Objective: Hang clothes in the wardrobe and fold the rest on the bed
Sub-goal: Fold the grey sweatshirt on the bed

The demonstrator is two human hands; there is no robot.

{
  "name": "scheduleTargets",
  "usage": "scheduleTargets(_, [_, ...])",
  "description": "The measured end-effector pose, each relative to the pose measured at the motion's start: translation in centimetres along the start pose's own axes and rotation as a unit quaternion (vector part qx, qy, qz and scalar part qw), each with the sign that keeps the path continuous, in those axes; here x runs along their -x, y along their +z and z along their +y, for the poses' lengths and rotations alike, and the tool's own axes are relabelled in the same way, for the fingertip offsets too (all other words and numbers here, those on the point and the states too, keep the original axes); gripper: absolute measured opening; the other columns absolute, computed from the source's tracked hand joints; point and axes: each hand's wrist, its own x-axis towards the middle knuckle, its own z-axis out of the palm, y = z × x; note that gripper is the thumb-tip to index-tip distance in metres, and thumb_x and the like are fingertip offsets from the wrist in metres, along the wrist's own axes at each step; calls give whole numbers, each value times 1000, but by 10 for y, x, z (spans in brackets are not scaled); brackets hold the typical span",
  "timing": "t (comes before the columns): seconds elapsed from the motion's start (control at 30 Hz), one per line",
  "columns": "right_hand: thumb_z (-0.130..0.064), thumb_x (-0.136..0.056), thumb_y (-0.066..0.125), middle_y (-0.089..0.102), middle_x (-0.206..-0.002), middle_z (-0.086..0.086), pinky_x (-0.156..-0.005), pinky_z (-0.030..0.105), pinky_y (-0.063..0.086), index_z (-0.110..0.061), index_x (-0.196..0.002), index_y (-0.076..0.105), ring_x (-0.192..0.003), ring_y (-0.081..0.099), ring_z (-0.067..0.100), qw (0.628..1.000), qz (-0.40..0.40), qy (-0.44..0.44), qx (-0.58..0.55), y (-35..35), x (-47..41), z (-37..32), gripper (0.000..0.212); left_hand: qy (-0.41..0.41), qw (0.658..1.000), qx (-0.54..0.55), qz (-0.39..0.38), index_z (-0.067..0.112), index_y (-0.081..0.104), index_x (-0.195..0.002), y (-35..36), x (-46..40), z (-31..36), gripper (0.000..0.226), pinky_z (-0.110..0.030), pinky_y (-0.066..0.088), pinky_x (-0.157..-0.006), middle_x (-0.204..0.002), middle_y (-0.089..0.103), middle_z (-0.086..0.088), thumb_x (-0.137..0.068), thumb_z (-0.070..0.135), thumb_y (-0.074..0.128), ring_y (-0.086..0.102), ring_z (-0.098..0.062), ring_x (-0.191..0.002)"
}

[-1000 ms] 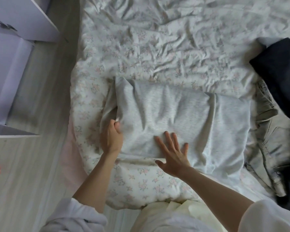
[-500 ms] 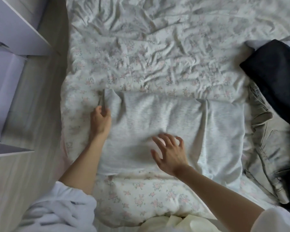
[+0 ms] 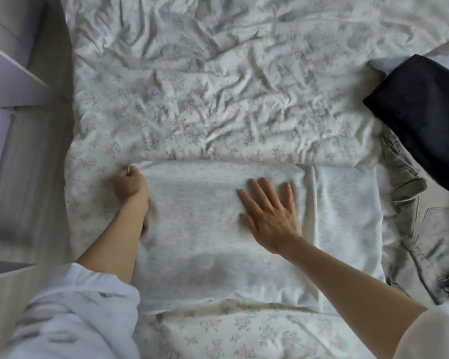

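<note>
A light grey garment (image 3: 200, 237) lies folded into a rectangle on the floral bed sheet (image 3: 192, 104), near the front edge. My left hand (image 3: 129, 186) grips the garment's far left corner with curled fingers. My right hand (image 3: 270, 213) lies flat on the garment's middle, fingers straight and spread, pressing the fabric down.
At the right of the bed lie a dark navy garment (image 3: 423, 110) and, below it, crumpled grey-green jeans (image 3: 415, 218). White wardrobe panels (image 3: 8, 73) stand at the left, past a strip of pale wooden floor (image 3: 29, 182).
My left hand carried the garment's left edge away from me and flattened that end. My right hand lifted a little, then pressed flat further right.
</note>
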Motion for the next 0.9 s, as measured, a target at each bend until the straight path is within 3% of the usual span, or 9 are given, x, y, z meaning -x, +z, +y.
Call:
scheduleTargets(0.1, [-47,-91,24,29,-152,4,-110,57,5,-28,-144,31,-141,23,26,999,23,35,-32,-3,13,22,57,72,995,-60,46,6,43,-130,6,23,1,39,-44,30,-101,-139,39,-18,-94,20,44,35,-34,-128])
scheduleTargets(0.17, [-48,-90,19,21,-154,2,-112,56,1,-30,-146,23,-143,18,24,994,32,89,-61,-5,24,44,59,204,970,-122,43,10,41,-136,16,48,-1,47,-47,24,-103,-143,34,-15,-91,21,50,30,-33,-131])
scheduleTargets(0.27, [-48,-93,8,7,-157,-2,-113,50,-9,-32,-149,6,-145,3,19,974,32,197,-105,-7,38,89,58,400,896,-190,-27,7,54,-125,42,93,1,46,-55,28,-100,-133,50,-14,-85,30,44,44,-36,-124])
scheduleTargets(0.33, [-42,-95,18,14,-156,5,-116,47,6,-19,-149,13,-144,9,21,950,48,262,-165,-12,45,119,59,475,843,-239,-84,9,57,-122,60,123,12,50,-60,28,-98,-129,55,-10,-86,37,37,49,-34,-120])
scheduleTargets(0.47, [-31,-93,43,46,-133,16,-95,44,37,-7,-133,43,-123,41,33,870,113,388,-284,-22,40,165,46,507,794,-288,-171,23,35,-142,98,169,29,48,-50,2,-111,-151,28,5,-97,41,35,18,-18,-141])
scheduleTargets(0.53, [-36,-91,47,60,-97,12,-69,36,42,-13,-93,61,-95,54,30,813,99,445,-363,-27,31,181,28,514,784,-293,-187,26,34,-141,109,182,37,46,-50,-3,-111,-151,27,9,-97,42,34,13,-16,-142])
scheduleTargets(0.6, [-37,-89,50,53,-69,6,-55,31,34,-17,-62,49,-74,53,28,793,69,456,-398,-32,26,191,34,515,780,-299,-193,28,35,-140,120,190,44,45,-52,-3,-111,-147,33,10,-97,42,33,17,-15,-141])
scheduleTargets(0.77, [-29,-96,42,60,-108,16,-79,36,42,-6,-106,55,-103,56,34,774,79,470,-417,-26,18,199,28,467,806,-320,-174,29,52,-128,142,190,61,36,-51,-1,-112,-132,51,4,-99,38,32,35,-18,-129])
scheduleTargets(0.9, [-24,-97,39,57,-118,17,-87,42,45,-5,-112,50,-108,53,36,753,117,490,-422,-22,32,220,27,468,821,-311,-103,19,65,-104,145,183,61,26,-47,2,-112,-111,64,0,-97,26,41,49,-23,-114])
